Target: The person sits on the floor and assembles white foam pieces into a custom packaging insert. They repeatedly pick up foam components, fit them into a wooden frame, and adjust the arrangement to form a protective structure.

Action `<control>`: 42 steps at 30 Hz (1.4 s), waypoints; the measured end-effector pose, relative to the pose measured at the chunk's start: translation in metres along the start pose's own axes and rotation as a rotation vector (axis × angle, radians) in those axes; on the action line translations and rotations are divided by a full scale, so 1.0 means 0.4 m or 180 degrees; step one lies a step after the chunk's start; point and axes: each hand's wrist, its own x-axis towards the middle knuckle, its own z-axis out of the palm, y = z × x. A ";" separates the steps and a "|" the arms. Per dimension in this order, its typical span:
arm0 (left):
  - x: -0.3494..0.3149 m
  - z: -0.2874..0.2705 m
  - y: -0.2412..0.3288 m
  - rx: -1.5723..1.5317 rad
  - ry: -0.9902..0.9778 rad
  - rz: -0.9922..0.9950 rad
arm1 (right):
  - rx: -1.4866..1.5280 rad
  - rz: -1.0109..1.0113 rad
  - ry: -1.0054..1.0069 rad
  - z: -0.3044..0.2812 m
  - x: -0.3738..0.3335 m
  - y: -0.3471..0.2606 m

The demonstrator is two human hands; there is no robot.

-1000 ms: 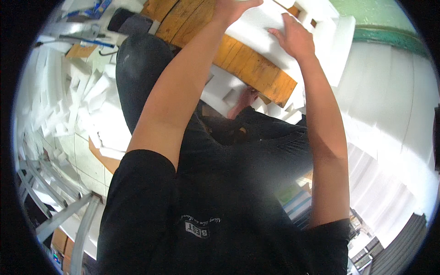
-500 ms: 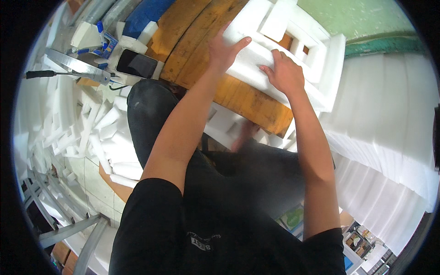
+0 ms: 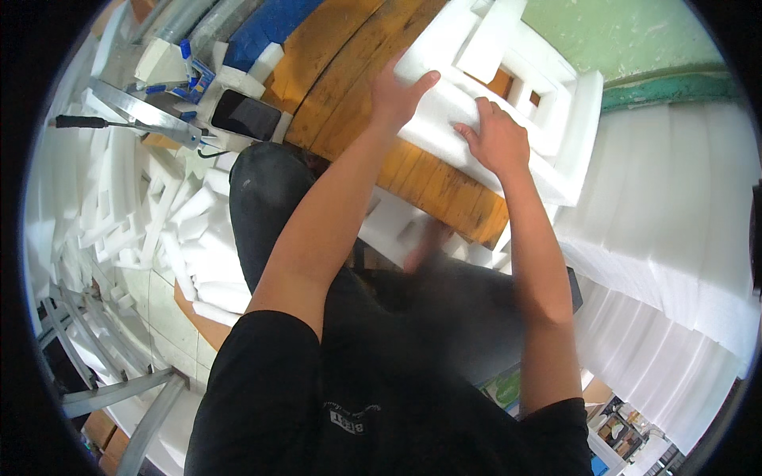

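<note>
A thick white foam frame [image 3: 444, 131] with openings in its middle lies on the brown wooden bench [image 3: 325, 103]. My left hand [image 3: 399, 97] grips its left end, with the thumb over the top and the other fingers mostly hidden at the side. Farther right, my right hand [image 3: 498, 141] holds the near edge, its fingers bent over the top face and the thumb lying toward the left. A white foam bar [image 3: 494, 40] crosses the frame's far part, and brown wood shows through the openings beside it.
Tall stacks of white foam sheets [image 3: 659, 206] stand at the right. Foam offcuts [image 3: 202, 238] are heaped on the floor at the left. Beside the bench are a dark-screened phone [image 3: 246, 116], a metal blade-like strip [image 3: 147, 111] and blue markers [image 3: 187, 59]. A green wall [image 3: 635, 36] rises behind.
The whole view has shifted slightly. Both hands keep their places on the foam frame, and nothing else has plainly moved.
</note>
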 end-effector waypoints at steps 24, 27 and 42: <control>-0.004 -0.002 -0.011 -0.0034 -0.0175 0.0098 | 0.0099 0.0853 0.0467 0.049 0.054 -0.043; 0.011 0.002 -0.030 -0.0081 -0.0289 0.0242 | 0.0015 0.0849 0.0453 0.039 0.065 -0.040; 0.009 0.012 -0.016 -0.0051 -0.0019 0.0288 | 0.0277 0.0852 0.0353 0.029 0.078 -0.038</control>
